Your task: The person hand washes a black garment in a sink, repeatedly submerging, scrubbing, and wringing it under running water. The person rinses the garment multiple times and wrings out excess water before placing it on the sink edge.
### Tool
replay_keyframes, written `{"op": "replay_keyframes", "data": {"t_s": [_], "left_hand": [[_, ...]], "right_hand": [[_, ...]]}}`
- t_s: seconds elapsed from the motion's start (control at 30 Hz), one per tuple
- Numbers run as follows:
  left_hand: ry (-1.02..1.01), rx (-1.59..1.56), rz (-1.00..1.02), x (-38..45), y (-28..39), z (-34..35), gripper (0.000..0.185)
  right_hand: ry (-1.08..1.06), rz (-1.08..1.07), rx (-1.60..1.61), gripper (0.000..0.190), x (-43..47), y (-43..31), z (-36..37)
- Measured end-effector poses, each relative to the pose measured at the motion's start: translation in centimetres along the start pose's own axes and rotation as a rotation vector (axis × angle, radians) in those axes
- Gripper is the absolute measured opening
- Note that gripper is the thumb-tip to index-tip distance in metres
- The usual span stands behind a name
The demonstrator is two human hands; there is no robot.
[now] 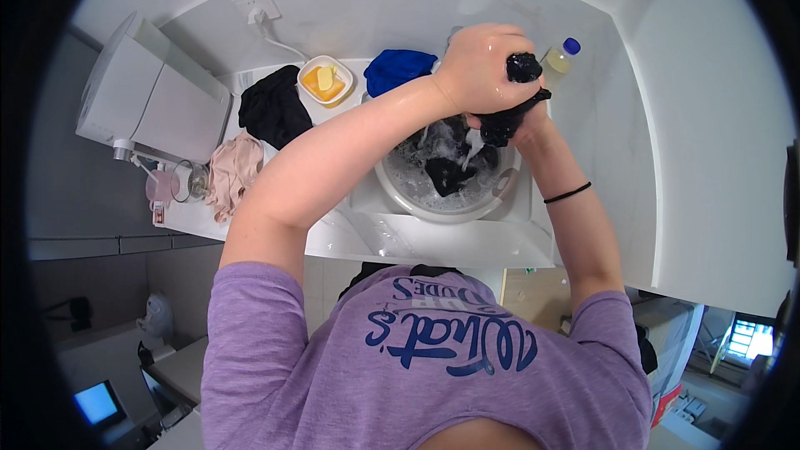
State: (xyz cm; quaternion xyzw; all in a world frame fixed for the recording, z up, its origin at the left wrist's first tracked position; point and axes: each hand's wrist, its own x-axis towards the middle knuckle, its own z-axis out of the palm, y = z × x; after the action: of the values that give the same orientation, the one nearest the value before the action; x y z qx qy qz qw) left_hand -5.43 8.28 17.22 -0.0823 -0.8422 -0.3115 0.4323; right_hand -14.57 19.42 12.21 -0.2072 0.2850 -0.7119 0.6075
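My left hand [490, 69] is closed around a wet black cloth [524, 67], with a bunch of it bulging out beside the fingers. Just below and to the right, my right hand [531, 124] grips the lower part of the same cloth; a black band circles that wrist. Both hands are above the far right part of a round white basin [431, 215]. Sudsy water fills the basin, and more dark fabric [449, 176] lies partly under it. My left hand and forearm hide the area behind the basin.
The basin stands in a white sink [365, 200]. Left of it lie a blue cloth [400, 72], a soap dish [326, 80] with soap, a black cloth [275, 106] and a pink cloth [234, 175]. A glass [189, 181] stands by a white appliance [156, 87]. A blue-capped bottle [558, 62] stands at back right.
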Motion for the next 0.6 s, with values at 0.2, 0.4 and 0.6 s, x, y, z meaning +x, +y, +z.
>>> {"op": "replay_keyframes", "data": {"t_s": [0.2, 0.4, 0.6], "left_hand": [[-0.025, -0.056, 0.019, 0.9, -0.3, -0.3, 0.024], [-0.006, -0.043, -0.028, 0.5, -0.5, -0.4, 0.027], [0.013, -0.050, -0.116, -1.6, -1.3, 0.9, 0.026]], "right_hand": [[-0.046, -0.016, 0.009, 0.061, 0.4, -0.2, 0.3], [-0.070, -0.003, 0.029, 0.051, 0.6, 0.4, -0.4], [0.070, 0.007, -0.003, 0.055, -0.1, 1.1, -1.8]]}}
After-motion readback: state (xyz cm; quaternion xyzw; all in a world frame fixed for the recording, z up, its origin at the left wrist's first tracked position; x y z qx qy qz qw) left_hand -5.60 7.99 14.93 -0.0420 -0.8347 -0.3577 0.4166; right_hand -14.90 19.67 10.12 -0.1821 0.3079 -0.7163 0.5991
